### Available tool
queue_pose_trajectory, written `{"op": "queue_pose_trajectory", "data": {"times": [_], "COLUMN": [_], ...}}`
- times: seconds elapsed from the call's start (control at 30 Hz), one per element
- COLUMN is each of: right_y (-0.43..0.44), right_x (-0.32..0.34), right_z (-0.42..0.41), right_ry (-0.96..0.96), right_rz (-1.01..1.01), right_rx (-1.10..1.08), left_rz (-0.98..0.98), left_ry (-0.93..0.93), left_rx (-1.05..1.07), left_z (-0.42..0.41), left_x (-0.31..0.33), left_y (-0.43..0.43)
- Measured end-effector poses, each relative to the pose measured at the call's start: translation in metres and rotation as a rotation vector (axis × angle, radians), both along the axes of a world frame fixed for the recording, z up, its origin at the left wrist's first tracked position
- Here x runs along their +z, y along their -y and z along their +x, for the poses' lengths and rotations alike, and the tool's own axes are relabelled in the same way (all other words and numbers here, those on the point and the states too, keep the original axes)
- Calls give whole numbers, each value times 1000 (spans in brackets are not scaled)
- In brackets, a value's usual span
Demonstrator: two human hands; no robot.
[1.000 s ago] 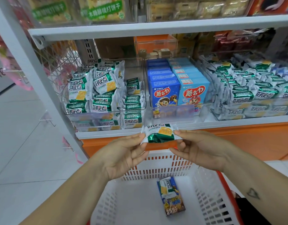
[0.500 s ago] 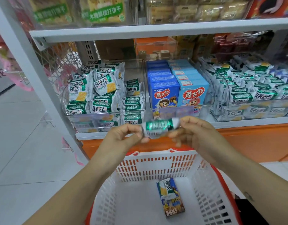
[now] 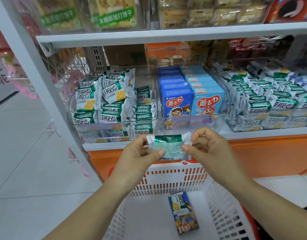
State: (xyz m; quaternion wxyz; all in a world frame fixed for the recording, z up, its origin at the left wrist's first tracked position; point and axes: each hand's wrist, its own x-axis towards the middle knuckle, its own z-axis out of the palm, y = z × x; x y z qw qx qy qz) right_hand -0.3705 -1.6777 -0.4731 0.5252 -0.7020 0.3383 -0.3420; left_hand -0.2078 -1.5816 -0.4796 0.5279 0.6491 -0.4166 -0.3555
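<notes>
Head view: both hands pinch a green packet [image 3: 168, 146], left hand [image 3: 140, 153] and right hand [image 3: 206, 148] on opposite ends. Its barcode side faces the camera, above a white basket [image 3: 170, 179].

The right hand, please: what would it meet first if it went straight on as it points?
The right hand points left: past the snack packet it pinches, likely the left hand.

Bright even light, wide-angle edge bending, perhaps slight top-shelf blur.
</notes>
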Motion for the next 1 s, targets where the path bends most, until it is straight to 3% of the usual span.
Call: {"op": "queue_pose_trajectory", "data": {"times": [0.47,0.77,1.0], "right_y": [-5,8,5], "right_x": [9,5,13], "right_z": [-3,-2,8], "right_ry": [61,-48,-402], "right_rz": [-6,-63,-971], "right_rx": [37,37,290], "left_rz": [-131,47,219], "left_ry": [41,-24,-540], "left_rx": [35,-55,75], "left_z": [3,7,10], "left_x": [-3,1,21], "left_y": [3,3,4]}}
